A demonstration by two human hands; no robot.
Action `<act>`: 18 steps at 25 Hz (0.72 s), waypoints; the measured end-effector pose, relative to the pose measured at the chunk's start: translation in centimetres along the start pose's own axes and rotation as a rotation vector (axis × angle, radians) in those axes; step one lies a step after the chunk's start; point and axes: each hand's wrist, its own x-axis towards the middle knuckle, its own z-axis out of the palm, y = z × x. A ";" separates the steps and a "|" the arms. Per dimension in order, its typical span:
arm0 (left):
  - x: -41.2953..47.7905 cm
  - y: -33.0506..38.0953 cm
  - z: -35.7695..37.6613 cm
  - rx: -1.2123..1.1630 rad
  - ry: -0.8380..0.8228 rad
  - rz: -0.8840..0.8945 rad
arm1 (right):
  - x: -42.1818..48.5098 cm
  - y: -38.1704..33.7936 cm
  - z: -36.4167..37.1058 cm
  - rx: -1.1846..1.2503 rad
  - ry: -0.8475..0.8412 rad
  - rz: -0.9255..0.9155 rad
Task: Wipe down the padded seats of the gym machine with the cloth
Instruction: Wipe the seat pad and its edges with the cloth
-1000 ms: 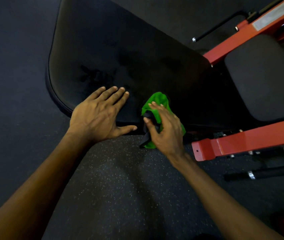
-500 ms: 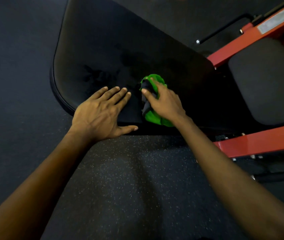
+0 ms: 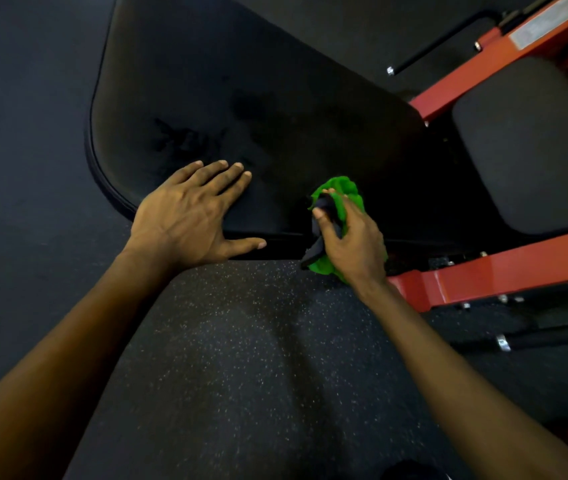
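Note:
A large black padded seat (image 3: 241, 98) fills the upper middle, with faint damp streaks on its surface. My left hand (image 3: 189, 216) lies flat on the pad's near edge, fingers straight and thumb spread. My right hand (image 3: 351, 244) grips a bunched green and dark grey cloth (image 3: 341, 195) and presses it on the pad's near right edge. A smaller black pad (image 3: 532, 147) sits to the right in the red frame.
Red steel frame bars run at the upper right (image 3: 504, 53) and along the right (image 3: 504, 271), with bolts beneath. A black bar with a metal end (image 3: 435, 50) sticks out at the top. Speckled rubber floor (image 3: 241, 358) lies below.
My right hand has pulled the cloth back from further up the pad toward the near right edge. My left hand stays flat in the same place.

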 end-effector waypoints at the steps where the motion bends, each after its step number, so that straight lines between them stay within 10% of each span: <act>1: 0.0 0.0 -0.1 -0.003 0.010 -0.003 | -0.5 -0.7 0.2 0.009 0.011 -0.058; 5: -0.1 0.1 -0.2 0.000 0.001 -0.007 | -1.4 0.6 0.0 0.012 -0.089 -0.235; 11: 0.0 0.5 -0.6 -0.009 -0.039 -0.004 | -1.3 9.2 -2.9 0.035 0.021 0.166; 18: 2.7 6.8 1.6 -0.002 -0.056 0.154 | -2.2 6.2 -1.1 0.068 0.092 0.216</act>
